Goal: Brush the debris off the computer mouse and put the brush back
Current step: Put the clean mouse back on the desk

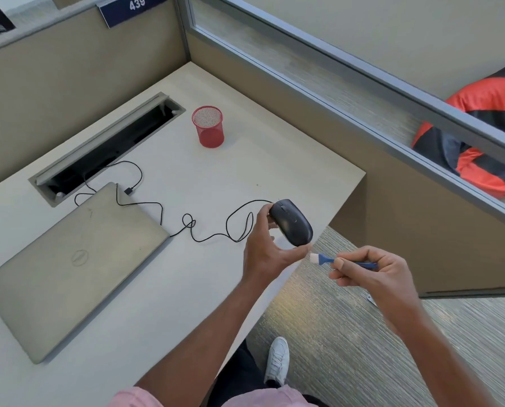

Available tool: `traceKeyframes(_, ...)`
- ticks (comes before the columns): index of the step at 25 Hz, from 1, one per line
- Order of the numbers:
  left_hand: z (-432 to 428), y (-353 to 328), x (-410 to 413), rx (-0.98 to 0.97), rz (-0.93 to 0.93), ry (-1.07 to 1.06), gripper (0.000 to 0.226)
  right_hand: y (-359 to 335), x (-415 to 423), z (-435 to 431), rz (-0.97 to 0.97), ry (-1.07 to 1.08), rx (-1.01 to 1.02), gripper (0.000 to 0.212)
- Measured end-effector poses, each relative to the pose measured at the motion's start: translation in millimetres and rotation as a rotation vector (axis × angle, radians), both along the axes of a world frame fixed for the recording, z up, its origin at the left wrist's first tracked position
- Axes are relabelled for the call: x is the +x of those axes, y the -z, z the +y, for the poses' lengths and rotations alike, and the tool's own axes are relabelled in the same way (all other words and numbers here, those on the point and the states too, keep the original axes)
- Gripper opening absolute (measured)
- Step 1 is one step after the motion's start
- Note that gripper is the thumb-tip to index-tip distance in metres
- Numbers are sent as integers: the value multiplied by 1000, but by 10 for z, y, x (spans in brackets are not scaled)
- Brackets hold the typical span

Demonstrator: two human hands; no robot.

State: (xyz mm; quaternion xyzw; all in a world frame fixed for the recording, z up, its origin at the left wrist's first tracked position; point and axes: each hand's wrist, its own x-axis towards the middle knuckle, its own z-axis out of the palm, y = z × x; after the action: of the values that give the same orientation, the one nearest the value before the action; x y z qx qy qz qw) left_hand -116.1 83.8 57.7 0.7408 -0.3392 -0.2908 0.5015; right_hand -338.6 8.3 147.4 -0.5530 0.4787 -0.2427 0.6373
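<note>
The left hand (270, 251) grips the computer mouse (290, 222) above the desk edge (345, 183)—long axis slanting toward the brush (323, 259) pinched in the right hand (371, 270), bristles seemingly just short of its near end.

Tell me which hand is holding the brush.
The right hand pinches the blue brush; the left hand holds the black mouse instead.

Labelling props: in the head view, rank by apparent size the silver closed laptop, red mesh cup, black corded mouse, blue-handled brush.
Silver closed laptop
black corded mouse and red mesh cup alike, mouse nearer
blue-handled brush smallest
</note>
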Motion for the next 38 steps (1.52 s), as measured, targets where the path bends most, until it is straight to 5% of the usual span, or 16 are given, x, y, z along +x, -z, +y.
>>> traceKeyframes(6,-382,48,370,-23,50,-68,110,67,335,-132,-3,-44,97,33)
traceKeyframes(10,-623,107,696,23,-73,-140,105,165,515,-209,44,-75,99,24)
traceKeyframes(15,-809,283,1013,175,-235,-188,125,191,787,-300,44,-91,133,33)
traceKeyframes(23,-860,592,1131,299,-374,-208,126,257,1114,-392,72,-116,117,10)
traceKeyframes(38,-835,639,1163,312,-422,-194,118,254,1250,-512,31,-103,160,11)
